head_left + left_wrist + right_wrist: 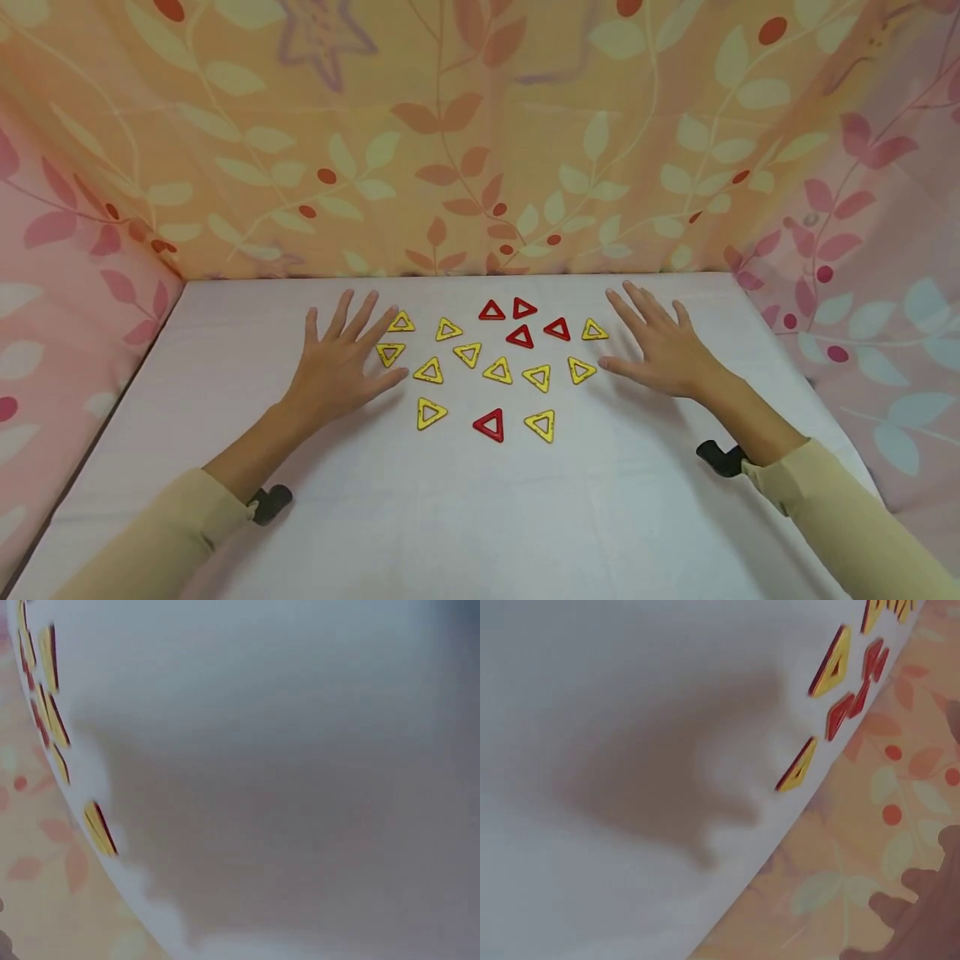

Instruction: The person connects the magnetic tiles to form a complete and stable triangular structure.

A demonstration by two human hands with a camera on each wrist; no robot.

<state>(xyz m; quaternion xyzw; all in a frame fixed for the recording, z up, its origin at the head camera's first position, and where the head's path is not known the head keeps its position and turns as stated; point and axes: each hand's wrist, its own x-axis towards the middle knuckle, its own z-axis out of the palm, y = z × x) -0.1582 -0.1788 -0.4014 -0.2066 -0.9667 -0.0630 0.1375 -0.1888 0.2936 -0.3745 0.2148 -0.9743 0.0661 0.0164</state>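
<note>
triangles (499,434) btwn l. hand (333,371) & r. hand (666,348) (both spread), well inside tabletop (465,517) side edges; wide room nearside

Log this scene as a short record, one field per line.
Yellow triangles: eleven, hollow, spread out
Red triangles: five, hollow; four grouped at the far side, one nearer the person between two yellow
Left grip: fingers spread, holding nothing
Right grip: fingers extended, holding nothing
Surface: white table
Backdrop: leaf-patterned cloth
</note>
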